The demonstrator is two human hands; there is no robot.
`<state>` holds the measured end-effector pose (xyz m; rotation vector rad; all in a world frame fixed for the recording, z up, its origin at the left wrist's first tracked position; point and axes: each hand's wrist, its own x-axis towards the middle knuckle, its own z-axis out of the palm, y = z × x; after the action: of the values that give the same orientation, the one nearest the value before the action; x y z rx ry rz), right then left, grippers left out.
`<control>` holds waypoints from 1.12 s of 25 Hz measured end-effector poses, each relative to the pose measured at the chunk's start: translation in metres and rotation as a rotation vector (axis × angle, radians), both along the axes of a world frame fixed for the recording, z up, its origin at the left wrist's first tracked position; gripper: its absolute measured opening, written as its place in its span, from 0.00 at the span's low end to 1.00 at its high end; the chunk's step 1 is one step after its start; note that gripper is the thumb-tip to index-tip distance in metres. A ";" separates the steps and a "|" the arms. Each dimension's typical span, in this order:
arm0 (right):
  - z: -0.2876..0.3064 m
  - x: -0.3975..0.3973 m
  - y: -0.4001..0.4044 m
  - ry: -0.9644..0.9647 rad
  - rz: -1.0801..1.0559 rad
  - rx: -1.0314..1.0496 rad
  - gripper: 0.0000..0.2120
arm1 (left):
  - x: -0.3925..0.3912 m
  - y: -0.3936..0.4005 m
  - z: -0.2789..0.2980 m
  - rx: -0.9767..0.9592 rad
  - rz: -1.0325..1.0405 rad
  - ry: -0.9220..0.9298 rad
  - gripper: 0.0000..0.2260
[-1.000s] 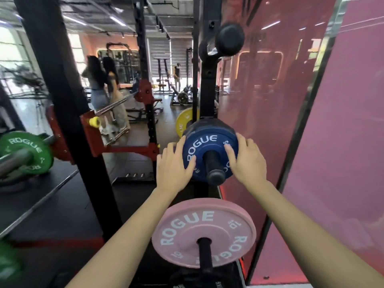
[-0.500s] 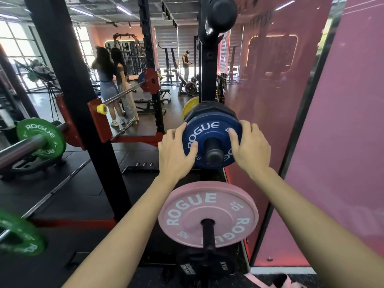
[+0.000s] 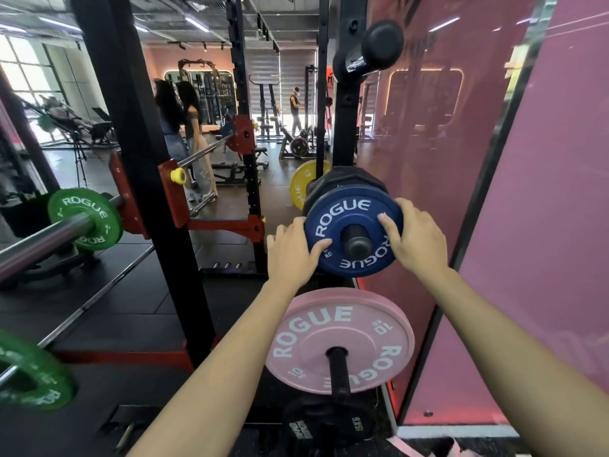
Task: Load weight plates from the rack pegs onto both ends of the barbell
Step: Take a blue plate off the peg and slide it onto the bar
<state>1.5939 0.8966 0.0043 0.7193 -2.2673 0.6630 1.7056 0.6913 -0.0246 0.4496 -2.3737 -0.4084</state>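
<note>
Both hands keep their earlier hold on the blue Rogue plate (image 3: 352,230); nothing has slid. Left hand (image 3: 294,250) and right hand (image 3: 417,237) grip opposite rims, fingers curled. Its storage peg (image 3: 357,244) points straight toward the person, above the pink plate (image 3: 339,341).

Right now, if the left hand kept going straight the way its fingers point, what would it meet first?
The left hand already grips the blue plate at its left rim. Pushing further, its fingers would probably meet the black plate stacked right behind it, though depth is hard to judge.
</note>
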 end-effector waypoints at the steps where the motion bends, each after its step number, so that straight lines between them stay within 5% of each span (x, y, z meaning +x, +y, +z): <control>1: -0.001 0.004 0.003 0.003 -0.007 0.001 0.22 | 0.003 0.000 0.000 -0.003 -0.015 0.019 0.26; 17: 0.003 0.156 0.068 0.003 -0.130 -0.061 0.22 | 0.127 0.038 0.008 -0.105 -0.162 0.198 0.23; 28: -0.009 0.283 -0.011 0.015 0.136 0.039 0.21 | 0.321 -0.010 -0.009 -0.116 0.093 0.160 0.23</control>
<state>1.8771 0.8860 -0.0045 0.9002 -2.2374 0.6762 2.0270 0.6817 -0.0338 0.4545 -2.1985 -0.2530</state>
